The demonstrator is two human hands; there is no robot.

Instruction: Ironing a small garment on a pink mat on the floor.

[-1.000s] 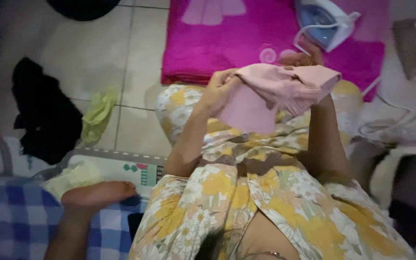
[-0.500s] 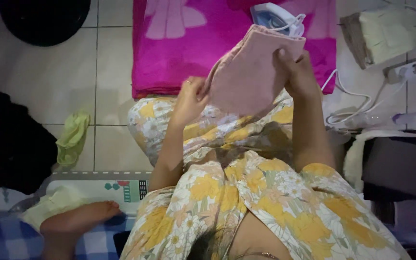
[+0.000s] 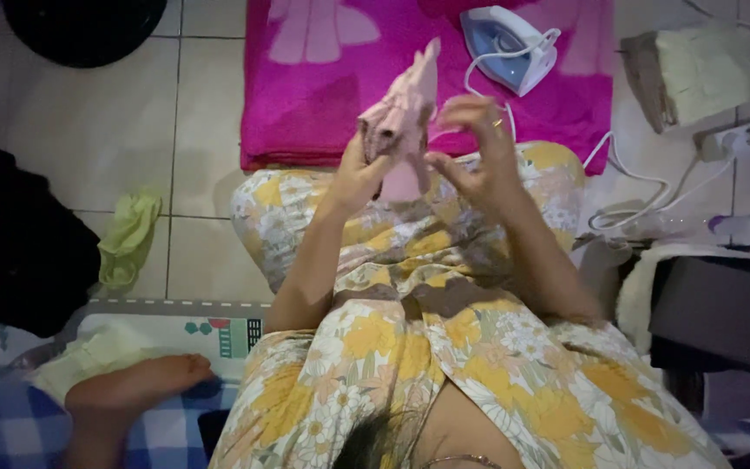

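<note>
A small pale pink garment (image 3: 403, 117) hangs bunched above my lap, over the near edge of a bright pink blanket (image 3: 323, 104) spread on the tiled floor. My left hand (image 3: 356, 174) grips its lower part. Just to the right, my right hand (image 3: 479, 148) is held up with fingers spread, apart from the cloth and holding nothing. I sit cross-legged in a yellow floral dress (image 3: 444, 347).
A blue and white iron (image 3: 507, 48) stands on the blanket, its cord running to a power strip (image 3: 740, 135) at right. Folded cloth (image 3: 696, 74) lies beyond. A black garment (image 3: 19, 243) and green cloth (image 3: 128, 239) lie left. Another person's foot (image 3: 136, 386) rests on a checked mat.
The pink garment was held spread between both hands; now it is bunched in my left hand alone. My right hand has let go and opened.
</note>
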